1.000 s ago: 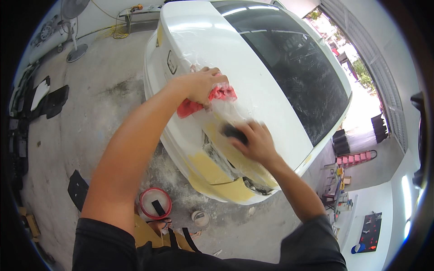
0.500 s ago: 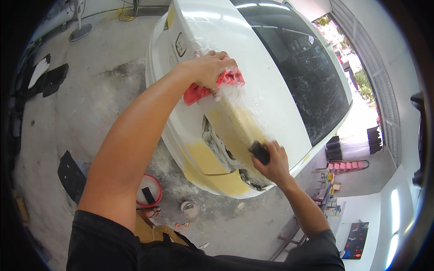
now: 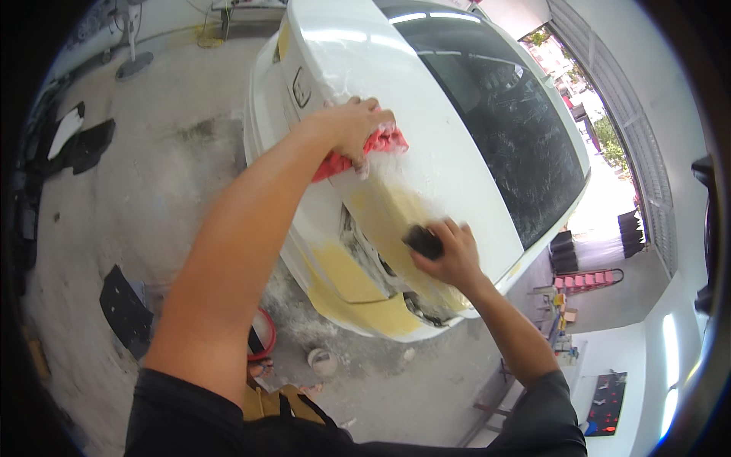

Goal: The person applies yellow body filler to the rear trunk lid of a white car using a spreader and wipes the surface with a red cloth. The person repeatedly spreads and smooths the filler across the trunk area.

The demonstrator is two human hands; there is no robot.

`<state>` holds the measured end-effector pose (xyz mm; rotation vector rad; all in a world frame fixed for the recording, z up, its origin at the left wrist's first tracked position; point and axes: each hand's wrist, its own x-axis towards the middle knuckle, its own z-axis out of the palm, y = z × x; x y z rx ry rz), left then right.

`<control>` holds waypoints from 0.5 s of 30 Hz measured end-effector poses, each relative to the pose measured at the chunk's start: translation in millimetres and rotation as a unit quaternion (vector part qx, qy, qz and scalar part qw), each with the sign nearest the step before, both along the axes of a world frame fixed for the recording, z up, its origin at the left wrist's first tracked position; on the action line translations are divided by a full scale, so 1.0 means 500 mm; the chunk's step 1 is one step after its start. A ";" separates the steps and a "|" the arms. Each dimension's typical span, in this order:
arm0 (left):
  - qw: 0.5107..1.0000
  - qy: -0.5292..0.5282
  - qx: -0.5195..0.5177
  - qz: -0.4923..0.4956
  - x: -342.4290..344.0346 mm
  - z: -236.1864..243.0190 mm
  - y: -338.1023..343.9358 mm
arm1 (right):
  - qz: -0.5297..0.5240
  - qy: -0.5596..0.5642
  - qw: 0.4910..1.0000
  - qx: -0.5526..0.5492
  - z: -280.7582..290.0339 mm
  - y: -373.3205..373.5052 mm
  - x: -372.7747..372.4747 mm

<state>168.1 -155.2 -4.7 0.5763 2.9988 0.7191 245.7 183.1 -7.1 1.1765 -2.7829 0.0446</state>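
A white car fills the middle, its trunk edge and rear corner covered in patches of yellowish filler. My left hand is closed on a wet red cloth, pressed against the trunk edge. Suds and water streaks lie around the cloth. In my right hand is a black sanding block, its lower face against the filler strip along the trunk edge. That hand is slightly blurred. Below the strip, the tail-light opening shows as a dark, dusty recess.
On the dusty concrete floor stand a red-rimmed basin, partly behind my left arm, and a small white tub. Dark panels lie at left. A pink stepladder and cluttered shelf stand at right.
My right hand has slid the sanding block a little up and left along the filler strip. My left hand stays on the cloth. The view has shifted slightly.
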 end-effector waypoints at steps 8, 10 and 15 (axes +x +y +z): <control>0.999 -0.015 -0.034 0.010 0.008 0.011 0.010 | 0.153 -0.012 0.987 0.038 -0.005 0.043 -0.065; 0.999 -0.022 -0.037 0.001 0.009 0.020 0.009 | 0.195 -0.025 0.980 0.016 0.006 0.149 -0.018; 0.997 -0.051 -0.053 0.012 0.006 0.038 0.015 | 0.199 -0.076 0.973 0.093 0.050 -0.010 -0.076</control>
